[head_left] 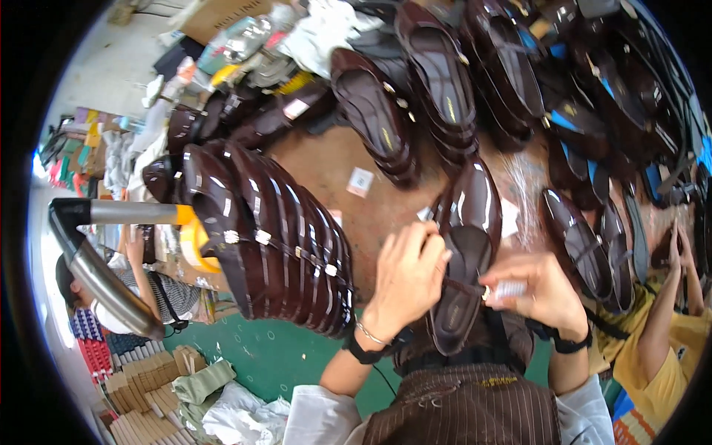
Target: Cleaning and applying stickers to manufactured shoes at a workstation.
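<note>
A glossy dark brown strapped shoe (pixel 477 194) points away from me at the table's near edge, its insole facing up. My left hand (pixel 410 273) is closed at the shoe's left side, fingers bent against its edge by the strap (pixel 461 286). On the other side my right hand (pixel 545 291) pinches the strap's end near a small metal buckle. A small whitish piece (pixel 510 288) shows between its fingers; its kind is unclear. Another such shoe lies partly under this one.
A row of stacked brown shoes (pixel 278 237) stands at left, beside a yellow tape roll (pixel 194 241) on a metal arm (pixel 111 282). More shoes (pixel 437 70) fill the far side. A small white paper (pixel 360 182) lies on the brown tabletop (pixel 319 167). A person in yellow (pixel 671 341) works at right.
</note>
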`<state>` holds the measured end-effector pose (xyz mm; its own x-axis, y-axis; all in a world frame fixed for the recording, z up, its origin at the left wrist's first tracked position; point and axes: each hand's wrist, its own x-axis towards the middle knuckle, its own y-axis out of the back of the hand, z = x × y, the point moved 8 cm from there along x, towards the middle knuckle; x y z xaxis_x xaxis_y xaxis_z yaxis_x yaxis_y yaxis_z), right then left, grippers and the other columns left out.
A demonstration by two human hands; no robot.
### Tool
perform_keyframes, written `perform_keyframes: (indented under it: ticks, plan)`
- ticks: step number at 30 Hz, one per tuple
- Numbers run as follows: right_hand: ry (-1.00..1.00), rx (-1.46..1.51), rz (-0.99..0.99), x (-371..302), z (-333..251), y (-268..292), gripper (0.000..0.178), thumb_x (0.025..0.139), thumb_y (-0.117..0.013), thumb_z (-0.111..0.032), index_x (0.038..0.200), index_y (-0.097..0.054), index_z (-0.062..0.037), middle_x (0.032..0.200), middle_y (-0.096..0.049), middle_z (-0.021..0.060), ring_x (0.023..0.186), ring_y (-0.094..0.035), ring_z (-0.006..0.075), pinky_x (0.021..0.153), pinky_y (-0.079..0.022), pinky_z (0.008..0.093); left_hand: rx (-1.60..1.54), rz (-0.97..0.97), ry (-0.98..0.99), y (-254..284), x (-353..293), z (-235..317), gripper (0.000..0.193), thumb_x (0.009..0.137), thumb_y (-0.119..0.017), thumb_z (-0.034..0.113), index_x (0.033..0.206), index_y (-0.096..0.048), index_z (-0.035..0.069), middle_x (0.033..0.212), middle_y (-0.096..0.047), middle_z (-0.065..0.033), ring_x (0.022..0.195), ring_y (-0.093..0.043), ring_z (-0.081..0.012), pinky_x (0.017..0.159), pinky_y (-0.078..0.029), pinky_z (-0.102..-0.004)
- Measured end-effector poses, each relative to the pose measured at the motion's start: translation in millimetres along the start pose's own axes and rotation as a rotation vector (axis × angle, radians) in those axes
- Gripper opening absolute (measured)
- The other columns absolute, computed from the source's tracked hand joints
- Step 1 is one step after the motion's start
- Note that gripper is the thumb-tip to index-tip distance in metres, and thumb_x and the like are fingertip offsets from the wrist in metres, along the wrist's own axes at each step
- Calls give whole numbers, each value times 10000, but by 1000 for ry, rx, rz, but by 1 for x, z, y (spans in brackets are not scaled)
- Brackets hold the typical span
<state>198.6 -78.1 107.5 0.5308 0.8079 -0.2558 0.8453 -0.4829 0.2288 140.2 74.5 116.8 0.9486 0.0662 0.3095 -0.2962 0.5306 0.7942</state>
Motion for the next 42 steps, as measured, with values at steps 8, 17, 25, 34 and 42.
perform_keyframes:
  ticks: [8,17,25,34,42]
  plan:
    - [88,62,-212,-5,-5,10,489,648,-863,-102,1113,-715,-65,1174,-642,114,1065,-632,235,930,-495,336,-345,321,125,21,-8,-4,35,817,-678,-6,828,-650,12,914,-703,-106,764,-645,-224,673,-505,-322]
    - [-99,284,128,8,34,21,102,783,-679,81,883,-670,62,805,-706,123,671,-676,154,597,-563,265,-575,233,304,2,-14,-18,118,874,-683,135,910,-688,23,841,-691,-95,725,-657,-224,633,-500,-309]
    - [-135,443,-40,-11,51,5,425,782,-663,35,1190,-562,-27,1076,-607,84,951,-594,170,764,-522,285,-579,214,271,-5,-20,-15,164,884,-648,148,951,-702,9,914,-704,-127,830,-674,-290,738,-520,-370]
    - [-55,715,-62,2,81,10,332,676,-735,107,901,-518,-6,752,-661,154,649,-684,233,593,-596,329,-446,175,124,-4,-12,-5,136,842,-675,155,871,-699,25,845,-675,-86,821,-623,-273,738,-500,-370]
    - [-44,951,-1,14,96,15,213,728,-769,-13,897,-666,66,727,-676,173,609,-659,226,557,-544,325,-460,194,82,1,-5,-8,124,835,-693,119,912,-723,26,867,-701,-86,757,-651,-255,696,-518,-343]
